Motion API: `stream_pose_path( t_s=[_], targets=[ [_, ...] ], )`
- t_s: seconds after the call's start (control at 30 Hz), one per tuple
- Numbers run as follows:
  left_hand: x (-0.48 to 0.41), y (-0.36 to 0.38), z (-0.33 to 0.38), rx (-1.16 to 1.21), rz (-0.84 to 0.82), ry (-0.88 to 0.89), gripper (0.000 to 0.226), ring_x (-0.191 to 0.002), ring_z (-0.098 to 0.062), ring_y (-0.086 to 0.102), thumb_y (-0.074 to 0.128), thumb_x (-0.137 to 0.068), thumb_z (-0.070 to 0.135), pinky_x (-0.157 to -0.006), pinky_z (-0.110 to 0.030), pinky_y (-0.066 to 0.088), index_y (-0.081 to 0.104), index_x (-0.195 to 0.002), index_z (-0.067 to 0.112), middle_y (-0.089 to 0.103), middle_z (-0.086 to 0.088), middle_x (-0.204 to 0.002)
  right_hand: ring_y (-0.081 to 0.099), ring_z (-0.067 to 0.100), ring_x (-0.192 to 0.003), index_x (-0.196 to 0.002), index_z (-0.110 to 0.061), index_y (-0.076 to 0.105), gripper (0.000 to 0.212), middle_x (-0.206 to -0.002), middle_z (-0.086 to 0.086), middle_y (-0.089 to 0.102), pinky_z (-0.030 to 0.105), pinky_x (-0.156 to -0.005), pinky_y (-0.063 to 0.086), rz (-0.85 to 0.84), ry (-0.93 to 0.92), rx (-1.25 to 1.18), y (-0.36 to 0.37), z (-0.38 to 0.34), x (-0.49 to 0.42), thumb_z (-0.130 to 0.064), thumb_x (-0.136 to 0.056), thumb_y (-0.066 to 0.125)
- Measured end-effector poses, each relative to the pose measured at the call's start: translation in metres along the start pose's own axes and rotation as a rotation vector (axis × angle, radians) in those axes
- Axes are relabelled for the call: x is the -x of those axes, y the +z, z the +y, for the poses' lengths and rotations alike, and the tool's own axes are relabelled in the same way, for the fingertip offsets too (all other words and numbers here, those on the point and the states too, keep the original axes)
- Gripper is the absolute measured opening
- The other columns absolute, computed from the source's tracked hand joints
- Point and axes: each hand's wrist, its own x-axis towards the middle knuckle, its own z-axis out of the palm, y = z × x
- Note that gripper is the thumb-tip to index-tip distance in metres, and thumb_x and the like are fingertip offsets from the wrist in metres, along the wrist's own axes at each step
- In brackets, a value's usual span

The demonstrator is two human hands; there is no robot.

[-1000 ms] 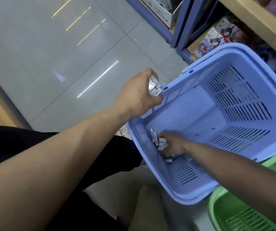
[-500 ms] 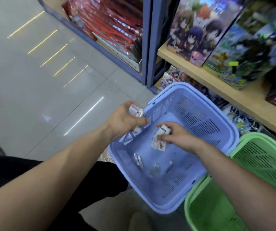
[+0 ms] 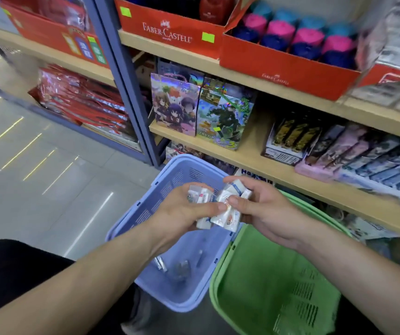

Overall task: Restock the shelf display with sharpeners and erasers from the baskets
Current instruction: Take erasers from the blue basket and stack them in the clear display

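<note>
Since half a second ago, both hands have been raised out of the blue basket (image 3: 150,206) and brought together above it, and the view has been tilted upward so that more of the shelving is seen. A cluster of small white packets (image 3: 225,217) is now held between the two hands, just above the near edge of the blue basket and beside the green basket (image 3: 254,262).

The left hand (image 3: 182,213) is curled round several of the packets, with its thumb pressed against the front of the bundle. The right hand (image 3: 269,211) is closed on the rest, with its thumb laid over the top of them and its fingers tucked underneath. The thumbs are nearly touching. Whether the packets are erasers or sharpeners cannot be told, as the wrappers are blurred.

A few loose pieces (image 3: 161,263) are left lying on the floor of the blue basket. The two baskets are set side by side, touching, on the tiled floor (image 3: 37,165) in front of the wooden shelf (image 3: 254,155).

Illustrated boxes (image 3: 173,105) are stood upright on that shelf, and a red carton (image 3: 170,37) marked Faber-Castell is placed on the board above.
</note>
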Motion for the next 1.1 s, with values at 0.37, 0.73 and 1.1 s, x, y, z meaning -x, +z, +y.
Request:
stream_pose_path(
  t_s=[0.37, 0.73, 1.1],
  targets=[
    [-0.027, 0.012, -0.008, 0.097, 0.027, -0.008, 0.044, -0.068, -0.018, 0.067, 0.086, -0.069, 0.005, -0.056, -0.027, 0.053, 0.058, -0.102, 0.017, 0.068, -0.002, -0.076, 0.069, 0.027, -0.103, -0.122, -0.018, 0.064, 0.062, -0.112, 0.011, 0.073, 0.044, -0.100, 0.053, 0.253, -0.075, 0.094, -0.015, 0.022, -0.015, -0.042, -0.067, 0.081],
    [-0.047, -0.007, -0.015, 0.053, 0.013, -0.010, 0.062, -0.078, -0.023, 0.070, 0.094, -0.059, 0.015, -0.064, -0.031, 0.054, 0.062, -0.111, 0.019, 0.076, -0.007, -0.091, 0.063, 0.028, -0.086, -0.127, -0.046, 0.063, 0.065, -0.096, -0.012, 0.071, 0.044, -0.095, 0.051, 0.293, -0.134, 0.230, -0.015, 0.029, -0.036, -0.054, -0.065, 0.083],
    [-0.047, -0.015, -0.016, 0.011, 0.032, -0.043, 0.045, -0.080, -0.016, 0.072, 0.080, -0.080, 0.003, -0.058, -0.027, 0.054, 0.064, -0.120, 0.017, 0.074, -0.002, -0.089, 0.064, 0.006, -0.077, -0.105, -0.032, 0.078, 0.022, -0.092, -0.009, 0.070, 0.024, -0.078, 0.053, 0.215, -0.099, 0.294, -0.008, 0.033, -0.038, -0.032, -0.083, 0.076]
  ],
)
